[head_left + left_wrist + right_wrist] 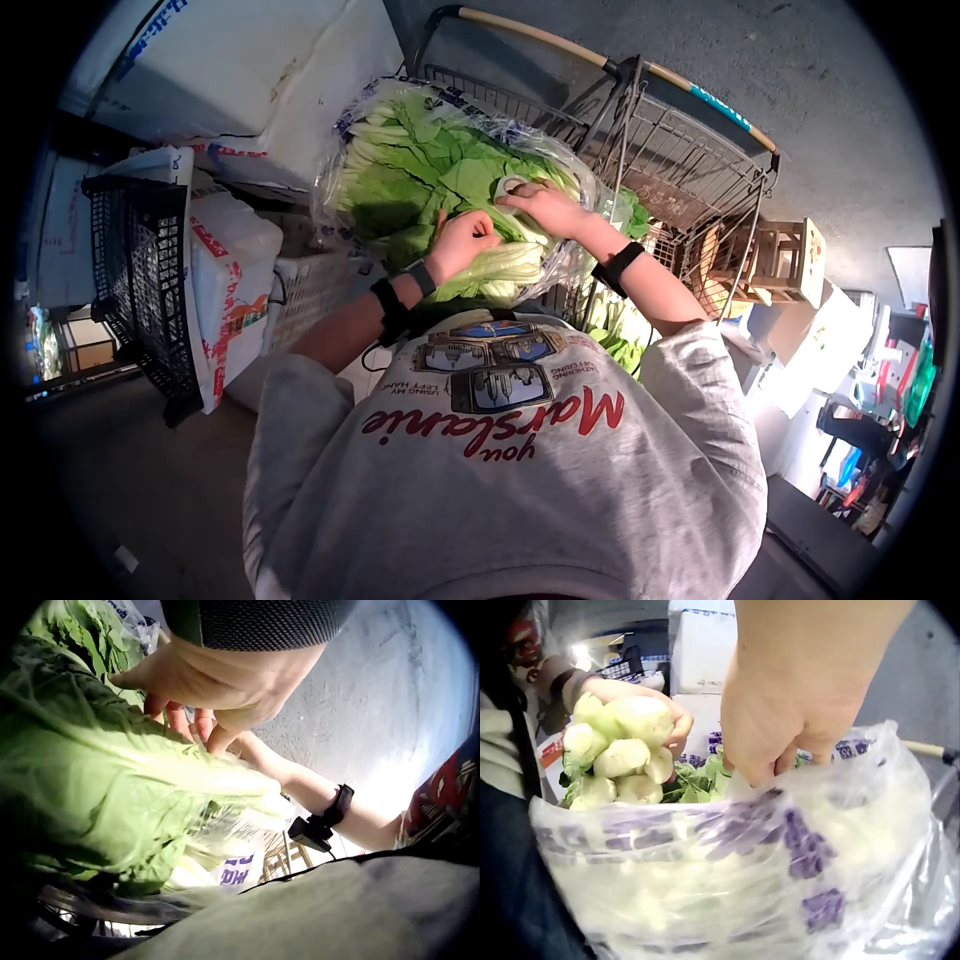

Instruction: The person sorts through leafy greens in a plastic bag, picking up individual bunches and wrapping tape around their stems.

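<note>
Leafy greens with pale stems point(430, 170) fill a clear plastic bag point(705, 877) with purple print. One bunch of greens point(142, 780) lies across the top on the side close to the body, its cut stem ends point(622, 757) facing the right wrist camera. My left hand point(463, 242) is over this bunch, fingers curled and fingertips right at the leaves; I cannot tell whether they pinch anything. Reaching over the bag's rim, my right hand point(548, 208) has its fingers bent round a small white ring-shaped thing point(512, 185). Its fingertips are partly hidden behind the plastic in the right wrist view.
A wire cart point(690, 150) with a long handle stands beyond the bag to the right. White foam boxes point(250, 70) are stacked at left, beside a black plastic crate point(145, 270). More greens point(620, 335) lie low at right, and a wooden crate point(785, 255) stands farther off.
</note>
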The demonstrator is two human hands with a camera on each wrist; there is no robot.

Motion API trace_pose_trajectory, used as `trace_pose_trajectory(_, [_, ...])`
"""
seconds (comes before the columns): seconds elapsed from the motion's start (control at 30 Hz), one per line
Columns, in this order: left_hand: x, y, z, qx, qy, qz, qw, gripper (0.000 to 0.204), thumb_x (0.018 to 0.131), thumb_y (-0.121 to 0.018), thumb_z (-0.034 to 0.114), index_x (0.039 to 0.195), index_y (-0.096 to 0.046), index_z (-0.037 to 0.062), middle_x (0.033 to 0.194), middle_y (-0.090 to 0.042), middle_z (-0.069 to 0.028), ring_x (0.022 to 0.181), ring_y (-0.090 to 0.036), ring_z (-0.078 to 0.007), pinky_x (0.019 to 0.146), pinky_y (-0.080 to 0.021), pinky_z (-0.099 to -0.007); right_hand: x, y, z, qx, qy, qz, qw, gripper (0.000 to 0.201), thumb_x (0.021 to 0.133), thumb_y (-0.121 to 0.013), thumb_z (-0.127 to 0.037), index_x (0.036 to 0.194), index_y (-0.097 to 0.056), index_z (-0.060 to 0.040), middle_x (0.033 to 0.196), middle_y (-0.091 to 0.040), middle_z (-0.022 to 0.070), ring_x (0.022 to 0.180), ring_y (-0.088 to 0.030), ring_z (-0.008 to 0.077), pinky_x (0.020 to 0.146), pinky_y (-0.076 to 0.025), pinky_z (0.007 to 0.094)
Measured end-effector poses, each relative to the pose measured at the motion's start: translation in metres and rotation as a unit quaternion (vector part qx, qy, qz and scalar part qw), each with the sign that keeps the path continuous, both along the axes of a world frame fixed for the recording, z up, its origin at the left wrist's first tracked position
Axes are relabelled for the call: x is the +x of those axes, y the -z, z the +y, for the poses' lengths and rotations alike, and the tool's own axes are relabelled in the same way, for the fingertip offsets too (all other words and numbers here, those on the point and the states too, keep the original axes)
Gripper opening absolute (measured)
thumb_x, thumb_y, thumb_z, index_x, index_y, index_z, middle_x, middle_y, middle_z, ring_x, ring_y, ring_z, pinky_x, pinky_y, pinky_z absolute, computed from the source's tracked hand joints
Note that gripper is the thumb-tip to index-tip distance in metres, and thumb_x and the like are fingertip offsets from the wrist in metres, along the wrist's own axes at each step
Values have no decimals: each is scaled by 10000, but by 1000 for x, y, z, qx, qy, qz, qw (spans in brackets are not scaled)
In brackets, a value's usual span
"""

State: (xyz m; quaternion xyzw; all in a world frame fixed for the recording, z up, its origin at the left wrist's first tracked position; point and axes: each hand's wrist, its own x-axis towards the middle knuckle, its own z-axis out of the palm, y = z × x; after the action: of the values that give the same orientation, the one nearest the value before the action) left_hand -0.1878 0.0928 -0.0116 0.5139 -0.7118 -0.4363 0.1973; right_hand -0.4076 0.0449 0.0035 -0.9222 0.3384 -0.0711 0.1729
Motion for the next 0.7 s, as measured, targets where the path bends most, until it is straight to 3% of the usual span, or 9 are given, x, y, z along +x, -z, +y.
trace_pose_trajectory(0.2, [9, -7, 11, -137, 4, 1, 991, 240, 810, -612, 86, 1041, -583, 30, 945, -574, -110, 841, -584, -226, 766, -455, -325, -17, -22, 24, -82, 148, -188, 968, 414, 732, -568, 23, 1130, -560, -87, 1097, -587, 111, 1059, -534, 273, 941, -385, 405])
trace_pose_trajectory(0.27, [8, -24, 20, -272, 43, 51, 960, 329, 804, -640, 218, 1049, -587, 5, 1008, -572, -168, 872, -573, -277, 758, -477, -338, -29, -23, 46, 0, 299, -260, 918, 336, 775, -567, 17, 1102, -575, -60, 1038, -615, 127, 982, -585, 277, 883, -442, 375])
trace_pose_trajectory(0.3, [8, -36, 28, -261, 132, 8, 956, 452, 772, -670, 271, 1114, -549, 2, 1043, -566, -178, 906, -563, -302, 859, -443, -370, -34, -17, 58, 2, 309, -262, 914, 336, 775, -567, 17, 1102, -575, -60, 1038, -615, 127, 982, -585, 277, 883, -442, 375])
trace_pose_trajectory(0.4, [4, -24, 40, -358, 162, -94, 915, 590, 717, -709, 326, 1173, -497, 17, 1036, -570, -178, 905, -562, -301, 926, -385, -406, -38, -3, 97, 130, 421, -359, 823, 232, 817, -564, 12, 1044, -598, -25, 953, -656, 119, 886, -636, 207, 787, -488, 302])
trace_pose_trajectory(0.47, [6, -14, 28, -362, 198, -117, 903, 702, 652, -747, 348, 1214, -458, 43, 1015, -584, -160, 920, -563, -299, 938, -356, -421, -32, -2, 128, 122, 465, -354, 802, 240, 817, -556, 18, 1050, -594, -25, 965, -654, 116, 887, -635, 201, 790, -487, 297])
trace_pose_trajectory(0.53, [3, -23, 14, -241, 216, -150, 934, 709, 613, -774, 315, 1198, -478, 45, 957, -608, -134, 894, -578, -295, 876, -394, -427, -22, -10, 159, 107, 490, -352, 791, 223, 824, -564, -16, 1046, -583, -10, 971, -647, 135, 882, -634, 235, 787, -487, 311])
trace_pose_trajectory(0.6, [16, -42, 11, -355, 177, -40, 917, 623, 568, -807, 179, 1120, -549, 51, 926, -627, -150, 855, -600, -318, 742, -461, -408, -10, -19, 187, 101, 491, -370, 782, 246, 828, -574, -50, 1070, -566, -9, 983, -643, 142, 924, -627, 250, 795, -483, 318])
trace_pose_trajectory(0.63, [24, -59, 10, -332, 157, -11, 930, 590, 567, -804, 142, 1095, -564, 38, 949, -615, -181, 890, -588, -347, 748, -470, -390, -4, -19, 199, 113, 495, -393, 766, 287, 822, -590, -62, 1103, -547, -21, 996, -640, 141, 947, -621, 253, 809, -479, 321])
trace_pose_trajectory(0.7, [44, -87, 20, -173, 70, 109, 976, 664, 651, -805, 171, 1212, -476, 35, 1136, -568, -150, 1043, -566, -264, 871, -464, -383, 13, -34, 219, 137, 482, -426, 754, 428, 798, -644, -117, 1189, -489, -38, 1073, -610, 150, 1023, -587, 267, 864, -453, 335])
